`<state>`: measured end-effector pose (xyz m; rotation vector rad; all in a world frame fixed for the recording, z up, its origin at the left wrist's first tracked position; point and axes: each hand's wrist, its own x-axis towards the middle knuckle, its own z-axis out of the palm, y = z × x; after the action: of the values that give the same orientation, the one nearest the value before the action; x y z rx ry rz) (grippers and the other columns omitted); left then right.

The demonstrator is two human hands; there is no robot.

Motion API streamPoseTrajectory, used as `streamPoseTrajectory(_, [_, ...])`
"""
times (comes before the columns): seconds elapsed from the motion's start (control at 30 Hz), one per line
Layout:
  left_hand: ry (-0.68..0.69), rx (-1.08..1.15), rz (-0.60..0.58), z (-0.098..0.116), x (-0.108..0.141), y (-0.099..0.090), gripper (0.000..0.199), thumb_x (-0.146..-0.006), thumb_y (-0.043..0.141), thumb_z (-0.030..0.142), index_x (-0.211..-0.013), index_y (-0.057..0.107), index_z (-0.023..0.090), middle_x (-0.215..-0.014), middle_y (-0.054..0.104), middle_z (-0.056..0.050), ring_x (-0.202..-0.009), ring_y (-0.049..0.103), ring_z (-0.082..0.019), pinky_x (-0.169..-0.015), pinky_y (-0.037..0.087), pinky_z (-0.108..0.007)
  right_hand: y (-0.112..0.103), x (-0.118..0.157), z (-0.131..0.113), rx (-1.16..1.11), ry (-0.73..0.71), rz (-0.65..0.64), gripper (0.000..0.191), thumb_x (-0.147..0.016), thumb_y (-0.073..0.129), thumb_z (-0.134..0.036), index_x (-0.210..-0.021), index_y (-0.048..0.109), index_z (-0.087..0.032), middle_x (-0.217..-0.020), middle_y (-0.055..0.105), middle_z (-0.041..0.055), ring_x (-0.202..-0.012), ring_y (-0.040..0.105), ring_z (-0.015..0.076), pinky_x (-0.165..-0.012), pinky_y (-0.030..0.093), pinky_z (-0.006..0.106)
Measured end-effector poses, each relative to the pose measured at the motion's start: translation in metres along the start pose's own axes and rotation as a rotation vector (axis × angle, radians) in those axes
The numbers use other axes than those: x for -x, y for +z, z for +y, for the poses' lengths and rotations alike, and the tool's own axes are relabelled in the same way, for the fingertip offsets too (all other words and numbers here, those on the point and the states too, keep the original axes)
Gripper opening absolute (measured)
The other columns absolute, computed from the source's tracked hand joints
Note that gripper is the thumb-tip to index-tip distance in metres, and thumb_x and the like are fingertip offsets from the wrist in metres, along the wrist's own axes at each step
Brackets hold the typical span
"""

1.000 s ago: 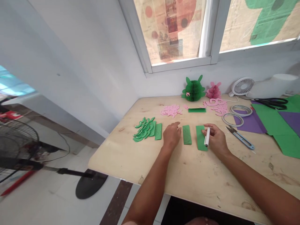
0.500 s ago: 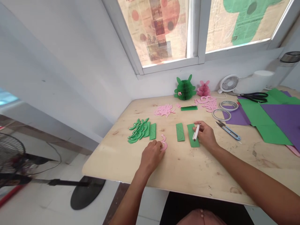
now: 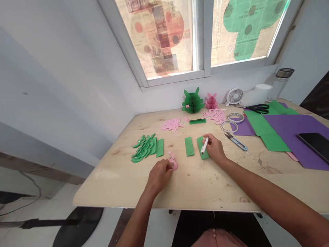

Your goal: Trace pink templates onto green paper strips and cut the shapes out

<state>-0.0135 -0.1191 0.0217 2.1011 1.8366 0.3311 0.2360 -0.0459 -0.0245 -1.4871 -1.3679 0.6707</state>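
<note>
Along the near part of the bench (image 3: 195, 192), the left hand (image 3: 159, 173) has its fingers closed on the edge of a pink cutout (image 3: 175, 166), which lies flat. Slightly farther out, the right hand (image 3: 215, 148) grips a white pen (image 3: 204, 145), dark tip downward, over a green slip (image 3: 204, 156); fingers meet the slip's upper edge. A second slip (image 3: 189, 146), bearing a drawn line, lies just left of it, apart. Far left: green cutouts (image 3: 142, 149), heaped and overlapping. Right of the pen hand: blue-handled snips (image 3: 236, 142), blades partly open. Beyond these: two tape rolls (image 3: 235, 121), then a pink heap (image 3: 172, 125) and a folded green strip (image 3: 197, 121). Against the wall: a green paper figure (image 3: 192, 103), upright, beside a smaller pink figure (image 3: 211, 102).
</note>
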Motion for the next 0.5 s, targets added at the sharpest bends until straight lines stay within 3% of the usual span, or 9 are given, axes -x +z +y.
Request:
streamPoseTrajectory(0.27, [0.011,0.135,0.007,0.014,0.001,-0.001,0.015,-0.073,0.049,0.007,-0.066,0.053,0.019,-0.071,0.063,0.0,-0.07,0.057,-0.015,-0.063,0.039,-0.025,-0.007,-0.001,-0.007,0.05,0.018,0.063,0.027,-0.077,0.053,-0.032,-0.101,0.061,-0.022,-0.073,0.067,0.0027,-0.067,0.062,0.0192,-0.06,0.045,0.029])
streamPoseTrajectory(0.5, [0.135,0.3,-0.062,0.059,-0.034,0.005,0.01,-0.074,0.053,0.017,-0.066,0.059,0.018,-0.068,0.065,0.002,-0.063,0.058,-0.013,-0.056,0.04,-0.022,-0.025,-0.007,-0.023,0.042,-0.034,0.009,0.028,-0.08,0.05,-0.034,-0.103,0.059,-0.021,-0.08,0.069,0.0037,-0.068,0.063,0.0183,-0.063,0.046,0.028])
